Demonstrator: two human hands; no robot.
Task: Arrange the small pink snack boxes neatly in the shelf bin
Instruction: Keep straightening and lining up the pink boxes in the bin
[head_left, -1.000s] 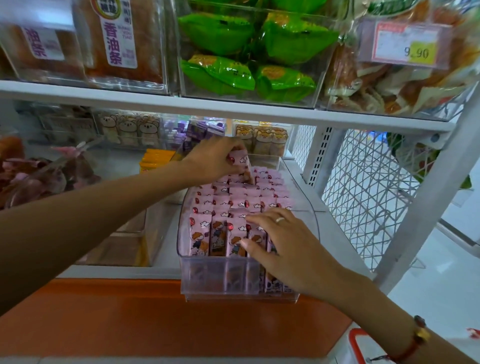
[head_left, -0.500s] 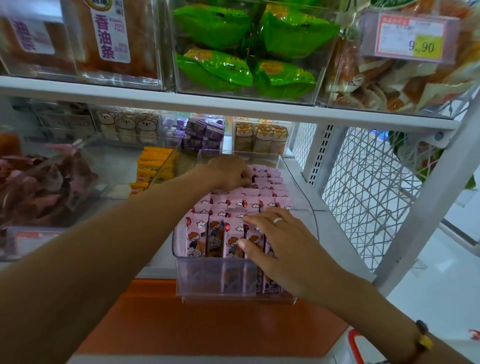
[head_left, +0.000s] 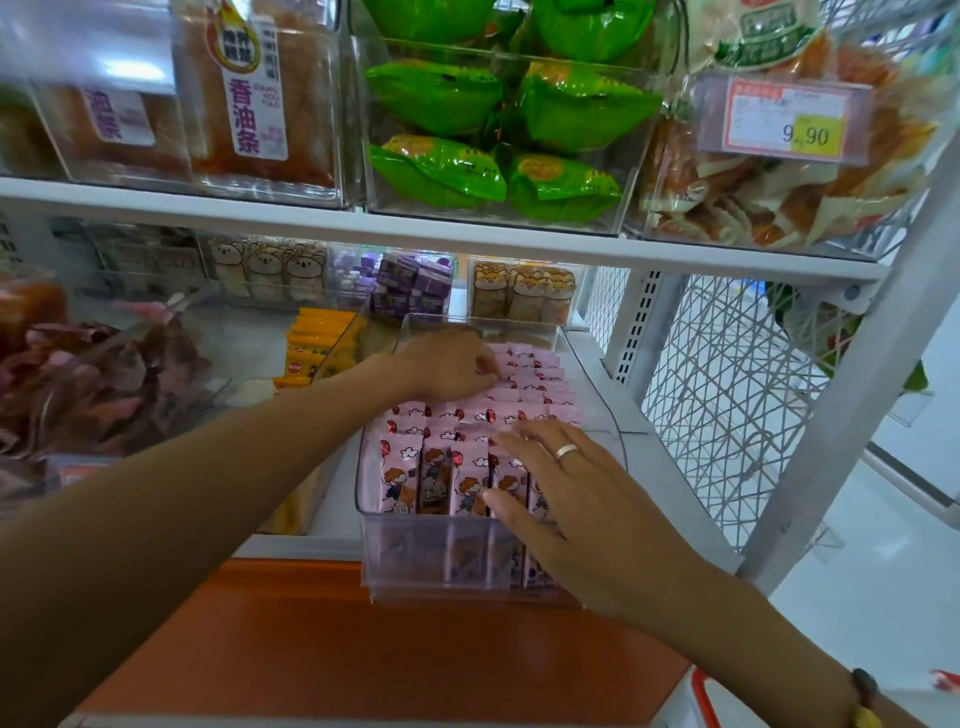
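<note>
Head view: bin (head_left: 436, 561) nearly full, pink boxes (head_left: 524, 400) mostly in rows. Left hand (head_left: 447, 366) fingers curled onto back row; right hand (head_left: 582, 499) flat on the front. Minor straightening left.

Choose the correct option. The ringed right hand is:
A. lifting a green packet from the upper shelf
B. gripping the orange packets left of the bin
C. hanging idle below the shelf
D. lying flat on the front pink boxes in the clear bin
D: the right hand, fingers straight, rests on the front row of pink snack boxes inside the clear bin.
</note>
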